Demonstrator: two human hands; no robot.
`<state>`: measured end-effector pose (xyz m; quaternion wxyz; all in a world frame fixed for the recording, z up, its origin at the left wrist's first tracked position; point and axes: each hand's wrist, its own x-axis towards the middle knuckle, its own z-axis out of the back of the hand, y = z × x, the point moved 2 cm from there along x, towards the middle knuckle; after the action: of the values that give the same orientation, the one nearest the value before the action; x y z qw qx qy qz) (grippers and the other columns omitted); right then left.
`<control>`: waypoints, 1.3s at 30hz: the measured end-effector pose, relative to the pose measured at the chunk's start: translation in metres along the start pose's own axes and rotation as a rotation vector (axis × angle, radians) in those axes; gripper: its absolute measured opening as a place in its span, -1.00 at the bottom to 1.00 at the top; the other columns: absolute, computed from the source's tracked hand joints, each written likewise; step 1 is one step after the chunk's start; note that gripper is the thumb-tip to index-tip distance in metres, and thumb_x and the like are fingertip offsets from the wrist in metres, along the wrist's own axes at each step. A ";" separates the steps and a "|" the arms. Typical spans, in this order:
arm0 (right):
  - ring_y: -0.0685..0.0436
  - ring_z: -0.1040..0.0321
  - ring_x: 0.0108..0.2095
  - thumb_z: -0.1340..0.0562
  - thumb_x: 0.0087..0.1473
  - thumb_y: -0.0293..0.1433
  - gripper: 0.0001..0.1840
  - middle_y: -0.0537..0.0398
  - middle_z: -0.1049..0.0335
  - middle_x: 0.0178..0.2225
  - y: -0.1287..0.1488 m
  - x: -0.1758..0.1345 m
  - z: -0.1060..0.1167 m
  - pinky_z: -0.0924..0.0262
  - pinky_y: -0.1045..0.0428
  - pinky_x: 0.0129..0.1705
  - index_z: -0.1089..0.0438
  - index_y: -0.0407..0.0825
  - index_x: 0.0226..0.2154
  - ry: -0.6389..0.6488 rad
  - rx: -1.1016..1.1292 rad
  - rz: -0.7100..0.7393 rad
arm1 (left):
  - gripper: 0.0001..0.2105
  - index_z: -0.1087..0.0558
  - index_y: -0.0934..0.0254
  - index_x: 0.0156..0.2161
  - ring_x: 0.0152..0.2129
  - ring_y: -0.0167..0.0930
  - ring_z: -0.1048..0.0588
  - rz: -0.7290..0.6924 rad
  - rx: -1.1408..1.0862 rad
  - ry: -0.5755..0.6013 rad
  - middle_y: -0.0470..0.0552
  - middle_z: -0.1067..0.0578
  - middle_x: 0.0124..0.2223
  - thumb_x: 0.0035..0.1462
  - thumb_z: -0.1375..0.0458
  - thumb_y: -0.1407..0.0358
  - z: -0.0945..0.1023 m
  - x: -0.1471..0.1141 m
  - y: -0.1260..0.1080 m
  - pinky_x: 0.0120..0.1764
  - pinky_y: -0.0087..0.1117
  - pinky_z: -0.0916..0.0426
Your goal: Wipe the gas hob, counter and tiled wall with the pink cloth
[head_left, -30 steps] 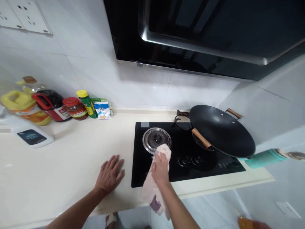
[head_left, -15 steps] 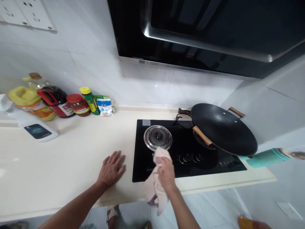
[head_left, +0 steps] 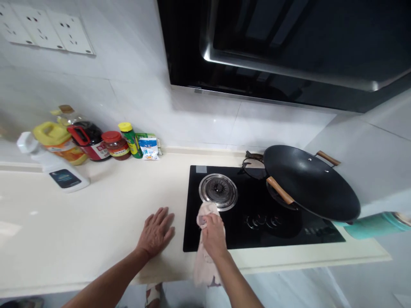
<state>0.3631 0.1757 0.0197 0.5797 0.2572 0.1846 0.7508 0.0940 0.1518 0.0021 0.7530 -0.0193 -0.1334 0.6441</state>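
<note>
My right hand (head_left: 214, 234) grips a pale pink cloth (head_left: 205, 261), whose bunched top presses on the black glass hob (head_left: 244, 239) just in front of the left burner (head_left: 218, 191). The rest of the cloth hangs over the counter's front edge. Flat on the cream counter (head_left: 105, 231), left of the hob, my left hand (head_left: 156, 231) rests with its fingers spread. A black wok (head_left: 308, 182) with wooden handles sits tilted over the hob's right side. Beside it, a dark ring-shaped pan support (head_left: 253, 167) lies at the hob's back edge.
Along the wall at left stand a white spray bottle (head_left: 62, 171), a yellow jug (head_left: 53, 134), a dark red-handled bottle (head_left: 93, 141), a red-lidded jar (head_left: 116, 145), a green shaker (head_left: 131, 140) and a small packet (head_left: 149, 149). A range hood (head_left: 272, 77) overhangs the hob. A teal cylinder (head_left: 375, 225) is at right.
My right hand has shifted left across the hob front with the cloth. The left hand stays flat on the counter. The whole view has moved slightly.
</note>
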 end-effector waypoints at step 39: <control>-0.45 -0.18 0.28 0.08 0.39 -0.16 -0.42 -0.36 -0.34 0.19 -0.121 0.017 0.003 -0.11 -0.34 0.27 -0.43 -0.15 0.12 -0.405 -0.497 -0.226 | -0.29 -0.33 -0.06 0.36 0.47 0.20 0.11 -0.173 -0.353 0.080 0.19 -0.01 0.55 0.15 -0.22 -0.19 -0.035 0.112 -0.071 0.34 0.38 0.04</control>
<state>0.4558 0.2236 -0.0447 0.7290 0.2300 -0.0956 0.6376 0.1855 0.2543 0.0027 0.7951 -0.1652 -0.2155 0.5422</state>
